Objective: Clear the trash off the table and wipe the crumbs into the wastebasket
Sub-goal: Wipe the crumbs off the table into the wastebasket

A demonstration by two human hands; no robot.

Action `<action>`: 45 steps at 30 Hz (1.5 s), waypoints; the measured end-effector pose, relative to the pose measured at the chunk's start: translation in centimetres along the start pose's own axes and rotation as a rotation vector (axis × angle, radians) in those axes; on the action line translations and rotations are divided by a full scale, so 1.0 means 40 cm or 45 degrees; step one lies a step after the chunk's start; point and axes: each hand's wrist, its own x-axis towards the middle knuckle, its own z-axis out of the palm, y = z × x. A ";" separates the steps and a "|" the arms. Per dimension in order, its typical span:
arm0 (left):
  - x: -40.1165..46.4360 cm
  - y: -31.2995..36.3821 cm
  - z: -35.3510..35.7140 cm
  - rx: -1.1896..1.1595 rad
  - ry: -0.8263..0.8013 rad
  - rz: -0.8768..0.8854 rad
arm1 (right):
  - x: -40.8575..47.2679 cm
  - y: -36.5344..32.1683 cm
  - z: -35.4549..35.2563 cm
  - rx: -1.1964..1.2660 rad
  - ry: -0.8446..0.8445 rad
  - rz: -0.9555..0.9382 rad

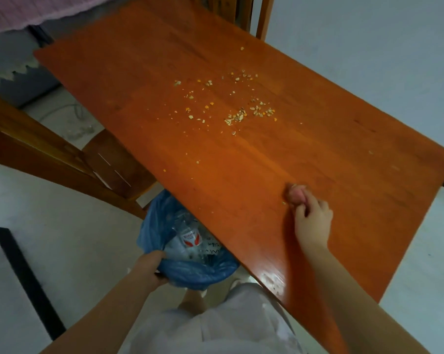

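Presently, crumbs point(231, 103) lie scattered across the centre of the table point(317, 162), well apart from both hands. Right hand point(312, 221), lower right of centre, fingers curled closed on a small pink wad point(296, 194) pressed to the tabletop, forearm extended. Left hand point(152, 267), at lower centre, grips the blue-lined wastebasket point(195, 274) rim below the table edge; a plastic bottle point(189, 235) lies inside.

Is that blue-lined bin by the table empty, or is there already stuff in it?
Not empty. The wastebasket holds a clear plastic bottle and some paper.
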 end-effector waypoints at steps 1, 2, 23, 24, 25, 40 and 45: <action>-0.001 -0.005 -0.002 -0.009 0.007 0.001 | -0.029 -0.022 0.026 -0.001 -0.025 -0.091; -0.002 -0.009 -0.004 -0.021 0.015 0.004 | -0.061 -0.052 0.055 -0.002 -0.071 -0.169; 0.072 0.204 -0.131 -0.078 0.028 -0.010 | 0.128 -0.436 0.315 -0.009 -0.117 -0.104; 0.080 0.219 -0.139 -0.076 0.026 -0.006 | 0.111 -0.454 0.337 -0.015 -0.130 -0.161; 0.086 0.233 -0.147 -0.075 0.023 -0.004 | 0.090 -0.471 0.356 -0.024 -0.152 -0.228; 0.121 0.335 -0.147 0.016 -0.058 -0.021 | 0.022 -0.526 0.317 0.402 -0.374 -0.328; 0.127 0.353 -0.117 0.076 -0.065 -0.050 | 0.307 -0.322 0.168 0.381 0.208 0.382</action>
